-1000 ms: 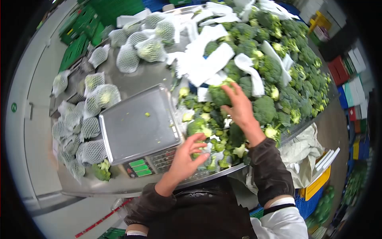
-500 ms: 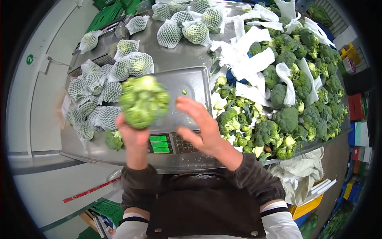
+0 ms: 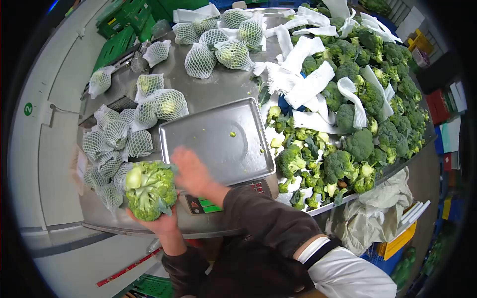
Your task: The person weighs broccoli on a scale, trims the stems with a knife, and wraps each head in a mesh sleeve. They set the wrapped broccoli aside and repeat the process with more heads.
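My left hand (image 3: pixel 166 226) is closed around a broccoli head (image 3: pixel 148 191), held bunched with its pale cut stem turned up towards me. Blurred by motion, my right hand (image 3: pixel 191 171) reaches across to the broccoli's right side, close to a bluish-green leaf there; its fingers are smeared. Just beyond that hand lies the steel weighing tray (image 3: pixel 213 144) of a scale, with only small green crumbs on it. The scale's green display (image 3: pixel 207 204) is partly covered by my right sleeve.
Net-wrapped broccoli heads (image 3: pixel 117 129) are heaped on the left, with more netted heads (image 3: pixel 233 53) at the back. A large pile of loose broccoli (image 3: pixel 357 144) fills the right side, strewn with white netting sleeves (image 3: pixel 310 89). Green crates (image 3: pixel 117 44) stand behind on the left.
The broccoli in my left hand has moved down and left, away from over the tray. My right hand has swung left across the scale to the broccoli's side. The view has shifted.
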`<state>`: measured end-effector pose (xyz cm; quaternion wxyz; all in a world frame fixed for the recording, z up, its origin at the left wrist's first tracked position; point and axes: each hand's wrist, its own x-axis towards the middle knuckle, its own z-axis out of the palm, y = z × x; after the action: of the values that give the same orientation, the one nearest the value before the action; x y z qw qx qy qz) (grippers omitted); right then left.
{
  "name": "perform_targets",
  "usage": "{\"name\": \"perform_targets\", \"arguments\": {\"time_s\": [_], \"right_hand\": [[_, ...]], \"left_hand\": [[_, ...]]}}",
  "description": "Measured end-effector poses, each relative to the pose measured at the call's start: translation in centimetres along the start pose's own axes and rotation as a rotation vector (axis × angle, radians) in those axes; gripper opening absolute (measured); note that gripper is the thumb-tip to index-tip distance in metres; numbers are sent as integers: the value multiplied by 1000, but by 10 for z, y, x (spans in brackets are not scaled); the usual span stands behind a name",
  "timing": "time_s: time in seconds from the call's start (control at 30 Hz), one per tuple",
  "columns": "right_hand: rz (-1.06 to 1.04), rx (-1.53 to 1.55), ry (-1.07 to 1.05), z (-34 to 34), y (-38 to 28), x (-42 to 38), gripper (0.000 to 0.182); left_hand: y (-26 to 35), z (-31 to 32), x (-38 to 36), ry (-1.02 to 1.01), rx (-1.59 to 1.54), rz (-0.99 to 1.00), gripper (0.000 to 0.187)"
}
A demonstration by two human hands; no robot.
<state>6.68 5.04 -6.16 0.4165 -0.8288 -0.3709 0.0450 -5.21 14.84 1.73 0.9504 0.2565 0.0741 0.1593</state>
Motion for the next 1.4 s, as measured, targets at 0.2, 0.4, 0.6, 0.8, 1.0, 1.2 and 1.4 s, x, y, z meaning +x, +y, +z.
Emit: {"name": "perform_targets", "arguments": {"time_s": [0.2,0.4,0.6,0.8,1.0,1.2,1.4], "right_hand": [[543,-672,74,-157,110,-50,69],[376,-651,426,-234,110,-97,51],[466,-508,599,-245,95,-165,40],[501,-456,641,-255,92,-205,44],[421,-162,580,-243,107,-221,32],[566,-48,525,-250,117,-241,19],[453,-42,507,-253,105,-247,20]], "left_hand": [[-3,-14,23,239,-86,-55,77],[-28,-4,53,19,-43,-282,60],[-51,44,75,-40,560,-67,74],[-78,55,84,-304,1205,193,83],[-105,61,75,-462,1803,304,84],[-95,82,69,-496,1805,244,80],[-58,87,65,-293,1721,177,79]]}}
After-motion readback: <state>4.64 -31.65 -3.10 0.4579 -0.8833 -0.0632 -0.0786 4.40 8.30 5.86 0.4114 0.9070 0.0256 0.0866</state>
